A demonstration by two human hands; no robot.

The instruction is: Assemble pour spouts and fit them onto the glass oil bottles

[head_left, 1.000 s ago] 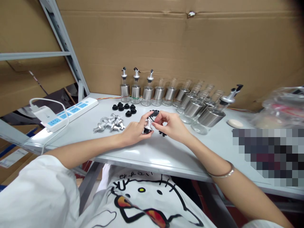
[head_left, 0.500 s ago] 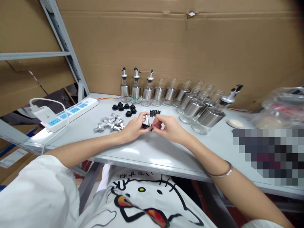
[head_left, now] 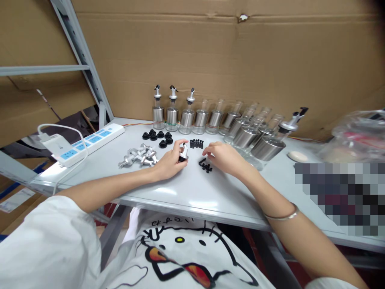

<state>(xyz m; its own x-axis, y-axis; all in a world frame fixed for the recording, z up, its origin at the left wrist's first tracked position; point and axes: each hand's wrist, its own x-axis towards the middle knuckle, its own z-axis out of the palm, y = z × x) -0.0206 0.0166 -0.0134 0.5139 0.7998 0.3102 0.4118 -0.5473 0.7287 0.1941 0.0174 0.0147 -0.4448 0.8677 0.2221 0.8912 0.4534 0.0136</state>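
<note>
My left hand point(head_left: 171, 162) is closed around a silver pourer spout point(head_left: 184, 150) with a black stopper at its base, held upright just above the table. My right hand point(head_left: 224, 157) hovers over a small pile of black pieces point(head_left: 207, 167), its fingers bent and apart, with nothing visible between them. Behind the hands lies a row of small black caps point(head_left: 196, 143). To the left are several black stoppers point(head_left: 153, 136) and a heap of silver spout parts point(head_left: 138, 155).
Several glass bottles with steel sleeves point(head_left: 215, 119) line the back of the table; a few carry spouts. A white power strip point(head_left: 90, 140) lies at left. Toward the right are a pale oval object point(head_left: 297, 156) and a clear plastic bag point(head_left: 351, 136). Cardboard point(head_left: 180, 52) stands behind.
My right hand has moved right, away from the spout in my left hand, to the small black pieces, which now show. My left hand keeps the spout, slightly turned.
</note>
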